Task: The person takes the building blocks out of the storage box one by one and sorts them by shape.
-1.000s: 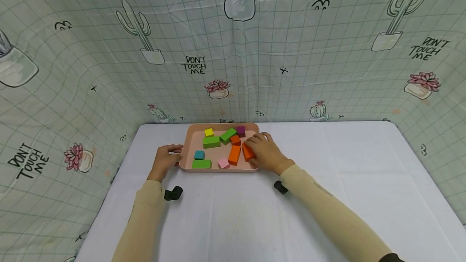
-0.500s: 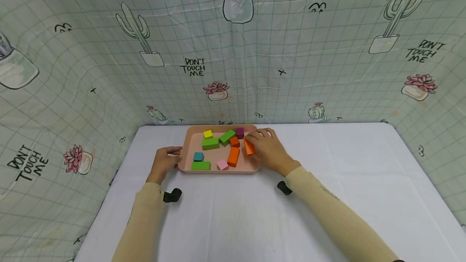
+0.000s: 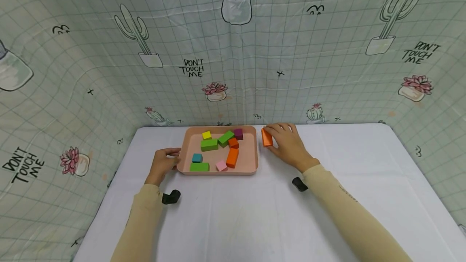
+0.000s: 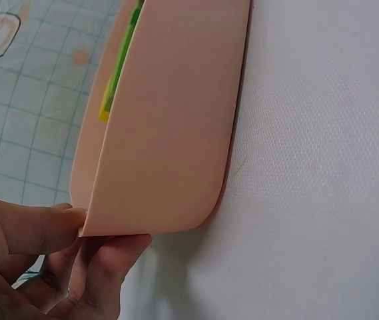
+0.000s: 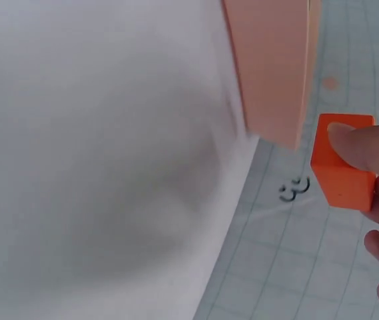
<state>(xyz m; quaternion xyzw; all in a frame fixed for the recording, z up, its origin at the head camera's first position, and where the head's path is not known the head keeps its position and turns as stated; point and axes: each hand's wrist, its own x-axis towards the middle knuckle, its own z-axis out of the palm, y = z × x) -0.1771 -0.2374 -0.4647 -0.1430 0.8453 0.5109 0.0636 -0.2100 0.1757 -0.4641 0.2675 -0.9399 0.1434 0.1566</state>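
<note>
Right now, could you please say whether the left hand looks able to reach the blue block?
Probably yes: the blue block lies in the left part of the tray, with no other block between it and the left hand. That hand pinches the tray, so it would likely need to let go.

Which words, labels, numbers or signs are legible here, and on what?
"DON'T TOUCH ME": printed three times on the patterned cloth.
"X": small marks on the same cloth.
Right sleeve: lettering too small to read.
Left sleeve: faint marking, unreadable.
</note>
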